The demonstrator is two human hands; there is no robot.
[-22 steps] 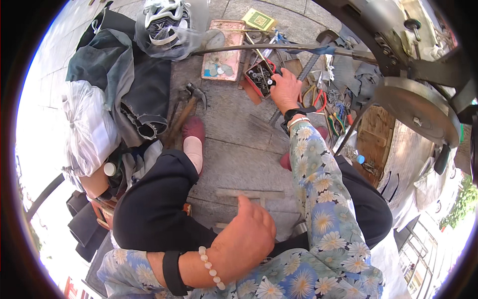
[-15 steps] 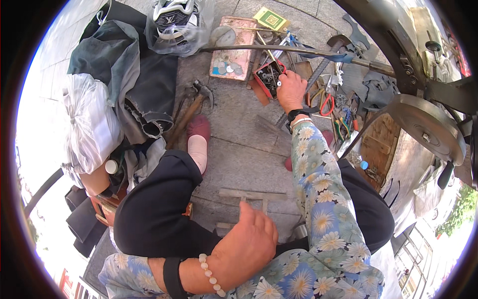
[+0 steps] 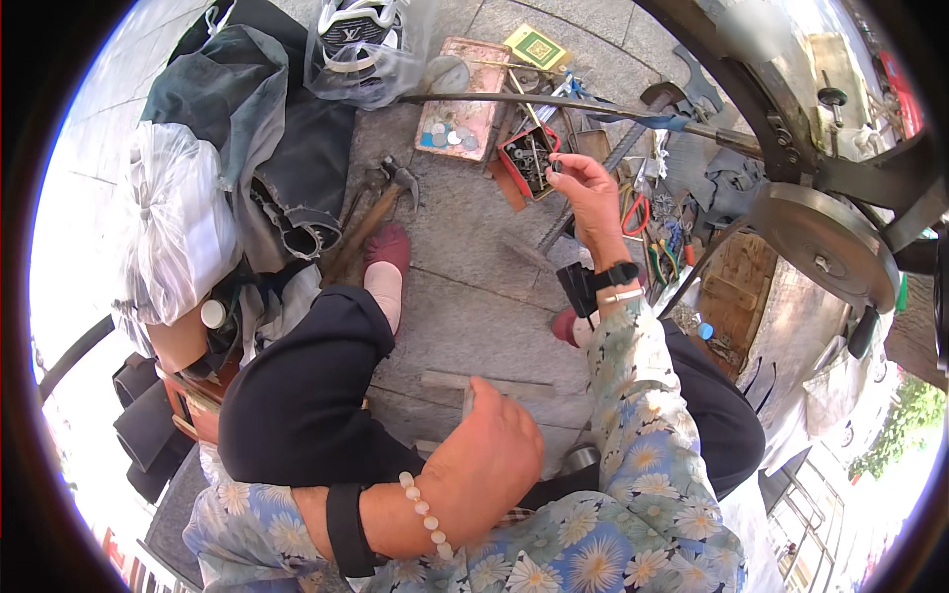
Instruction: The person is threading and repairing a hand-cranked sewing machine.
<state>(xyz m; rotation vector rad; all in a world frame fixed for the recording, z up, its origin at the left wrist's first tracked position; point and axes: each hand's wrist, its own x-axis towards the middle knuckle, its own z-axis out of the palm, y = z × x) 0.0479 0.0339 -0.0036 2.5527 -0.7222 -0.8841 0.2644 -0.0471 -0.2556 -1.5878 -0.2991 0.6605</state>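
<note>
My right hand (image 3: pixel 591 198) is raised beside the red-rimmed box (image 3: pixel 510 156) of small metal parts. Its thumb and forefinger pinch a small dark piece (image 3: pixel 556 165), too small to name. My left hand (image 3: pixel 489 460) rests low in front of my body, fingers curled inward. Whatever it may hold is hidden behind the back of the hand. Near the box lie a pink tray (image 3: pixel 479 104) with several round discs and a pair of red-handled scissors (image 3: pixel 635 212).
A hammer (image 3: pixel 398 183) lies by my left foot. Pliers (image 3: pixel 668 259) and other tools spread at the right, beneath a metal machine with a wheel (image 3: pixel 825 242). Dark cloth (image 3: pixel 306 148) and a white plastic bag (image 3: pixel 178 227) fill the left. A long dark bar (image 3: pixel 573 102) crosses ahead.
My right hand has lifted out of the parts box and drawn back toward me, now with a small dark piece between its fingertips. My left hand stays curled in nearly the same place.
</note>
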